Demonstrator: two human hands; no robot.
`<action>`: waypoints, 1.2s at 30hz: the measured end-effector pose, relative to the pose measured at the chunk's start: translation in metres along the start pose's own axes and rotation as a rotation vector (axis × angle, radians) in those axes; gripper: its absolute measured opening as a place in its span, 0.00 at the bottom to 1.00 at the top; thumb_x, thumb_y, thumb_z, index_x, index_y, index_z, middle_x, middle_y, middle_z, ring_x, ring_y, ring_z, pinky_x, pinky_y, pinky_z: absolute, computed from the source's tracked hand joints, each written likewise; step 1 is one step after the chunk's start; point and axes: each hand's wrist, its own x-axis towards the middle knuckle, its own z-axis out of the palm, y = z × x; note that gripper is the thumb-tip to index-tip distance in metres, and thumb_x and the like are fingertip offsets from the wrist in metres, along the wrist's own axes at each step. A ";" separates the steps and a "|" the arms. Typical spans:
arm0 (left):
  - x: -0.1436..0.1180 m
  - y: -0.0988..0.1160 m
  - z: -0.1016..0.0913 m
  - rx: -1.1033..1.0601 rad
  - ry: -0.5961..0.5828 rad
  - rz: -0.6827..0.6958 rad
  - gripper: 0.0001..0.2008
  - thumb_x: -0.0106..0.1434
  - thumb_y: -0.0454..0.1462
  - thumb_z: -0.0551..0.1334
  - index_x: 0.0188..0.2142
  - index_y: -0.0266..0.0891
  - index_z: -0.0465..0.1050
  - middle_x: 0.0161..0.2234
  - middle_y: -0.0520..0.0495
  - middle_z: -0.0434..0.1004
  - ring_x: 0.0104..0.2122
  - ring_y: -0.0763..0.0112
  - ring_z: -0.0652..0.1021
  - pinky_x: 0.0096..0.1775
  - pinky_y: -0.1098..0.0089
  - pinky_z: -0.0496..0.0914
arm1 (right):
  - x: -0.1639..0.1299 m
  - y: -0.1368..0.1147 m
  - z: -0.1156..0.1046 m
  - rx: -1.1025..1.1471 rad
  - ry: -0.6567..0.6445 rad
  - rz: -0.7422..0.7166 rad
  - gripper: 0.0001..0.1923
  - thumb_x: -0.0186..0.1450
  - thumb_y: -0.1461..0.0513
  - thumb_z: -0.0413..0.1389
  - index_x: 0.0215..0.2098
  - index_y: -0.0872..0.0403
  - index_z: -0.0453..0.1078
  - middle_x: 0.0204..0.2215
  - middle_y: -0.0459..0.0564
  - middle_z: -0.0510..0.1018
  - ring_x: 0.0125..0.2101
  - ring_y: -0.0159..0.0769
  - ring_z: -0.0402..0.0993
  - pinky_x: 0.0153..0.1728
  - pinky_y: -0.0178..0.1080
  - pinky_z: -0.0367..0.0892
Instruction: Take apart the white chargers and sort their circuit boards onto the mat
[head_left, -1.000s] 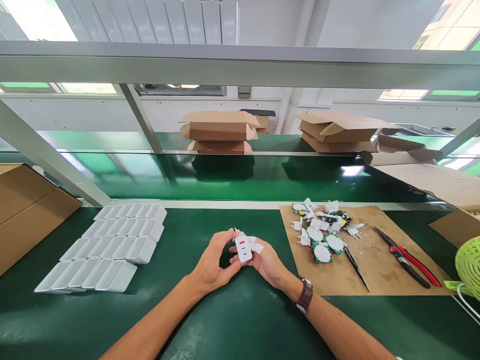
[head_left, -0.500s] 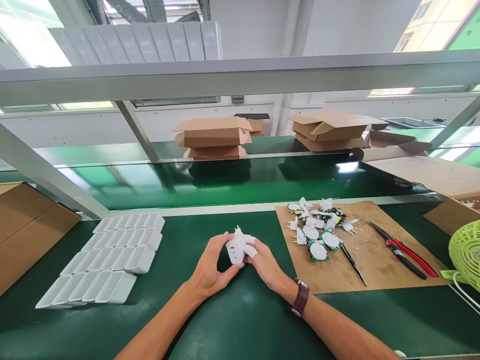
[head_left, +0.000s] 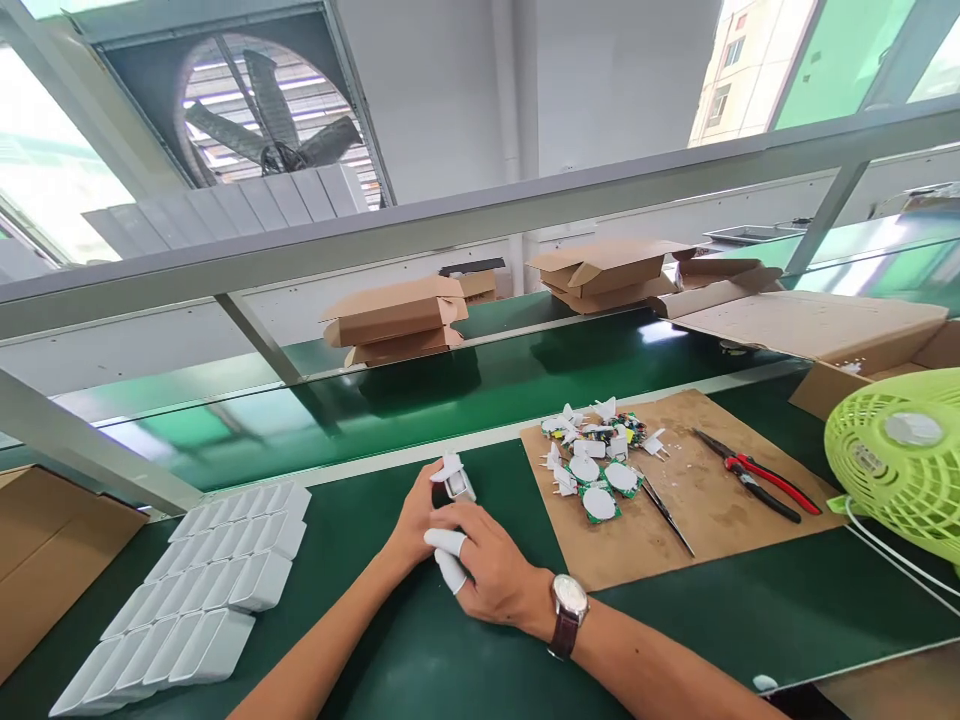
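Hands meet over the green mat: left hand [head_left: 411, 525] pinches a small white plastic charger body [head_left: 454, 481] upright for working, while right hand [head_left: 487, 570], fingers curled empty, steadies beside it.

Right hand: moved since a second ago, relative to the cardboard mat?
Yes. The right hand has crossed over the left hand, away from the cardboard mat, covering the white charger.
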 end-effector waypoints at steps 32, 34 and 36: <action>-0.111 -0.038 -0.156 0.941 0.255 0.324 0.12 0.71 0.41 0.57 0.33 0.42 0.75 0.52 0.37 0.77 0.56 0.43 0.75 0.50 0.46 0.74 | 0.001 -0.006 0.005 -0.095 -0.243 -0.083 0.19 0.68 0.70 0.51 0.57 0.57 0.66 0.50 0.63 0.76 0.51 0.47 0.74 0.50 0.52 0.76; -0.091 -0.026 -0.127 0.797 0.187 0.396 0.11 0.71 0.42 0.57 0.35 0.42 0.74 0.54 0.38 0.76 0.53 0.49 0.77 0.50 0.50 0.75 | 0.008 -0.002 -0.008 -0.141 -0.234 -0.069 0.19 0.69 0.69 0.51 0.58 0.56 0.66 0.51 0.63 0.76 0.52 0.47 0.73 0.51 0.53 0.75; -0.073 -0.014 -0.100 0.685 0.102 0.420 0.10 0.71 0.42 0.57 0.36 0.42 0.73 0.56 0.39 0.74 0.51 0.54 0.79 0.49 0.54 0.77 | 0.014 0.002 -0.028 -0.197 -0.236 -0.037 0.19 0.70 0.68 0.51 0.59 0.55 0.66 0.53 0.62 0.76 0.53 0.47 0.73 0.52 0.53 0.74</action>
